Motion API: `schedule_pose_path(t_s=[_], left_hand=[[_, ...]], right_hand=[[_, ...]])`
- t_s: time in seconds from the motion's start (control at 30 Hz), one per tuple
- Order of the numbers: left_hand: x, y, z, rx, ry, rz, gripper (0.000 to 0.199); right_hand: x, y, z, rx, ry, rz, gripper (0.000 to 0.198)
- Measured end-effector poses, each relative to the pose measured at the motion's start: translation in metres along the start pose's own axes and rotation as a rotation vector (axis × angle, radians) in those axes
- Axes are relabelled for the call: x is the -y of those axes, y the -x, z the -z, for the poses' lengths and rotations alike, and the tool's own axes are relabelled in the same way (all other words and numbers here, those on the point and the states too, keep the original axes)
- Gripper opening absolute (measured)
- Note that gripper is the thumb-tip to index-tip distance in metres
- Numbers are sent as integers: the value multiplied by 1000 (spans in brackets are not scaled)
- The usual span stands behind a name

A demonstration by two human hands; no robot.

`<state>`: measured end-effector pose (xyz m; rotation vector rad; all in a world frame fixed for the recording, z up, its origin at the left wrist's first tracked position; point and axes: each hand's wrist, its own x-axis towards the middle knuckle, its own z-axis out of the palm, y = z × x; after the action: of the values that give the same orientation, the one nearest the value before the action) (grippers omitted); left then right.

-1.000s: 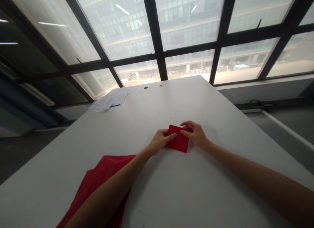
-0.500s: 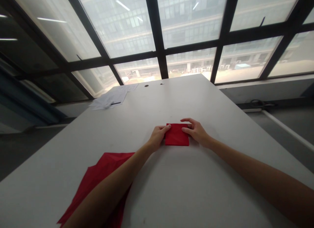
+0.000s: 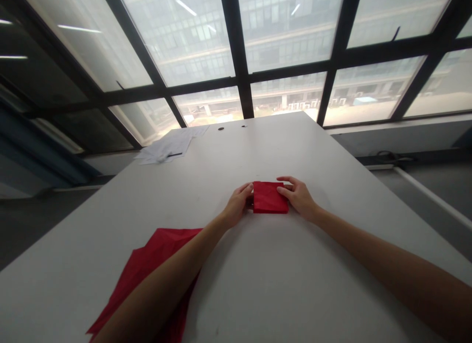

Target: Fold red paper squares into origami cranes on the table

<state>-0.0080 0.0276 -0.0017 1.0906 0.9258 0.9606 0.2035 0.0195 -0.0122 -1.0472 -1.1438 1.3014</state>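
A small red folded cloth (image 3: 270,199), roughly square, is held just over or on the white table in front of me. My right hand (image 3: 298,198) grips its right edge, thumb on top and fingers curled behind, with the index finger lifted off it. At the left edge, my left hand (image 3: 238,204) has its thumb tip against the side and its other fingers partly hidden around the lower edge. A larger sheet of red cloth (image 3: 151,262) lies spread under my left forearm, which covers part of it.
The white table (image 3: 287,279) reaches to the windows. Papers (image 3: 169,143) with a dark pen (image 3: 174,155) on them lie at its far left. Two small dark spots, perhaps holes, show near the far edge. A white pipe (image 3: 431,195) runs beside the table on the right.
The folded cloth has shifted slightly right and away from me. My left thumb has slid from its top to its left edge, while my right hand has moved a little right with it.
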Motion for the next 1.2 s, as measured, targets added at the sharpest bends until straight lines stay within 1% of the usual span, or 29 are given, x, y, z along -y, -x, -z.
schedule_pose_path(t_s=[0.03, 0.13, 0.27, 0.37, 0.43, 0.5, 0.53, 0.6, 0.73, 0.83, 0.97, 1.1, 1.2], left_hand=[[0, 1, 0, 7, -2, -23, 50], [0, 5, -3, 15, -16, -96, 60], [0, 8, -4, 52, 8, -152, 55], [-1, 8, -3, 75, -38, -195, 58], [-2, 8, -4, 59, -112, -242, 51], [-3, 7, -5, 24, -178, -265, 36], [-3, 7, -6, 3, -196, -260, 32], [-1, 7, -7, -47, -194, -225, 32], [3, 4, -5, -114, -114, -164, 37], [4, 3, -3, -127, -76, -146, 36], [2, 4, -3, -93, -56, -135, 35], [1, 3, -2, -71, 2, -149, 34], [2, 1, -1, -73, -37, -161, 32]], right_hand=[[0, 0, 0, -7, 1, -6, 42], [1, 0, -1, -9, 22, -20, 38], [2, -1, -1, -1, 43, -33, 35], [2, 0, 0, 17, 47, -25, 36], [1, 0, 2, 44, 79, -9, 37], [0, 1, 2, 85, 117, 13, 38], [-1, 1, 2, 108, 123, 21, 39], [-2, 1, 1, 136, 101, 22, 42], [-3, -1, 0, 123, 64, 0, 41], [-3, -2, 0, 140, 94, 26, 34], [-3, -3, 1, 168, 132, 59, 24], [-7, -3, 2, 77, 137, 123, 26], [-12, -2, 2, 10, 136, 176, 29]])
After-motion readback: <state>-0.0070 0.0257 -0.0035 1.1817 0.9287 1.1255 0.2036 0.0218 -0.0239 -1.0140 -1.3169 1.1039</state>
